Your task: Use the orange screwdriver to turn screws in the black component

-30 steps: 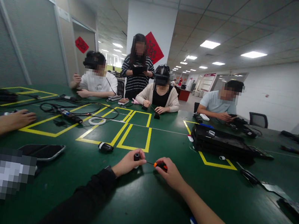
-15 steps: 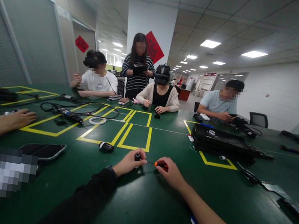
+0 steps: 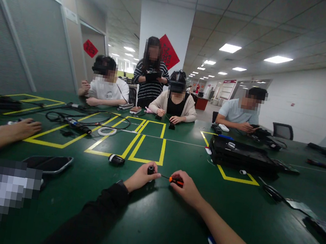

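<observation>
Just above the green table (image 3: 153, 223), my left hand (image 3: 139, 178) is closed around a small dark cylindrical part (image 3: 151, 170) with a round end facing up. Its exact kind cannot be made out. My right hand (image 3: 187, 188) grips an orange-and-black screwdriver (image 3: 176, 181). The thin shaft points left, and its tip meets the fingertips of my left hand beside the dark part. My fingers hide where the tip ends. A black rounded object with a white band (image 3: 116, 159) lies on the table, left of my left hand.
Yellow tape rectangles (image 3: 163, 151) mark the table. Black cables (image 3: 82, 126) and a white ring-shaped coil (image 3: 106, 131) lie left. A black case (image 3: 244, 155) sits right. Another person's hand (image 3: 24, 129) rests at left, near a dark pouch (image 3: 48, 163). Several people are across the table.
The whole view has shifted very slightly. Both hands keep nearly the same pose, with the screwdriver and the dark part still held.
</observation>
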Action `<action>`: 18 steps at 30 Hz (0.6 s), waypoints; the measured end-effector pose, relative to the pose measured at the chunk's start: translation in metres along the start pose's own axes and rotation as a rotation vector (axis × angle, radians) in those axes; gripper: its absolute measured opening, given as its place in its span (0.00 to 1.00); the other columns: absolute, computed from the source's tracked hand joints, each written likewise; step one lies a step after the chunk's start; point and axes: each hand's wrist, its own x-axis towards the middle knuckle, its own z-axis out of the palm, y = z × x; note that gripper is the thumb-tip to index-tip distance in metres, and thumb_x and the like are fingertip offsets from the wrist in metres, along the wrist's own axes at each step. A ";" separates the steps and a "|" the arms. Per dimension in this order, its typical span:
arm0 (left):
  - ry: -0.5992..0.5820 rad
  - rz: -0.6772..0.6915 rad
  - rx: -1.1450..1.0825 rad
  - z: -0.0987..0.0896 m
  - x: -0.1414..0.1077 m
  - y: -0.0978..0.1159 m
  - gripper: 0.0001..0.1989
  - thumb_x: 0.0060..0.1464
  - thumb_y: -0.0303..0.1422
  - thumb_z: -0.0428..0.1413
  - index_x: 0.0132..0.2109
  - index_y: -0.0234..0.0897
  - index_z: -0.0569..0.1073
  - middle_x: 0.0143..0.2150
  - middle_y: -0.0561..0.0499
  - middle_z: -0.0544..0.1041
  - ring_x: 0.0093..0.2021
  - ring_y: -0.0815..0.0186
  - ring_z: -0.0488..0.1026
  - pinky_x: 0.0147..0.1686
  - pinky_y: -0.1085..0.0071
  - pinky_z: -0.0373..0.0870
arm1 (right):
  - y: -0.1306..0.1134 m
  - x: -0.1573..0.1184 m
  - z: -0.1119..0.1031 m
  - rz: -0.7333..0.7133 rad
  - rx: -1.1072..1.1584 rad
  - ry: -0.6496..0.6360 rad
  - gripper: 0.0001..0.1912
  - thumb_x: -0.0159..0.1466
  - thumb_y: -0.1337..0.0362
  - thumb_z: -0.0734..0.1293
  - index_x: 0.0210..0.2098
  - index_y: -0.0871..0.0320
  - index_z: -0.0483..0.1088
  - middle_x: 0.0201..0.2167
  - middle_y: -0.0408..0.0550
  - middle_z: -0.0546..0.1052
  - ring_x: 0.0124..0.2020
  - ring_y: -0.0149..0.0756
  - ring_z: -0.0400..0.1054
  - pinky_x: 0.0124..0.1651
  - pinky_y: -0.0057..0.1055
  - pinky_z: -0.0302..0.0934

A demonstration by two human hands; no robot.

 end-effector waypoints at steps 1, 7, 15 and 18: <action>-0.003 -0.002 0.001 0.000 0.000 0.000 0.12 0.46 0.38 0.57 0.30 0.35 0.65 0.25 0.56 0.66 0.24 0.73 0.62 0.28 0.76 0.59 | 0.000 0.001 -0.001 0.001 0.001 0.001 0.11 0.58 0.64 0.63 0.41 0.58 0.67 0.39 0.48 0.70 0.39 0.34 0.64 0.44 0.33 0.58; -0.010 0.023 0.002 0.000 -0.001 0.002 0.11 0.46 0.38 0.56 0.31 0.34 0.67 0.27 0.55 0.67 0.26 0.72 0.64 0.30 0.74 0.60 | -0.002 0.002 -0.004 -0.020 -0.074 -0.036 0.11 0.62 0.63 0.58 0.33 0.59 0.71 0.33 0.47 0.71 0.38 0.35 0.63 0.44 0.33 0.57; -0.011 0.013 0.005 -0.001 -0.001 0.007 0.11 0.46 0.37 0.57 0.32 0.34 0.68 0.28 0.53 0.69 0.29 0.70 0.65 0.31 0.73 0.62 | 0.000 0.000 -0.003 0.050 -0.024 -0.019 0.09 0.57 0.61 0.65 0.37 0.58 0.68 0.35 0.46 0.70 0.36 0.33 0.64 0.41 0.32 0.59; -0.005 0.001 -0.004 -0.001 -0.001 0.008 0.10 0.45 0.37 0.57 0.32 0.34 0.68 0.29 0.53 0.69 0.29 0.69 0.65 0.31 0.73 0.62 | 0.000 0.002 -0.003 0.018 -0.025 -0.022 0.09 0.62 0.62 0.59 0.37 0.58 0.69 0.36 0.47 0.71 0.38 0.34 0.63 0.44 0.33 0.58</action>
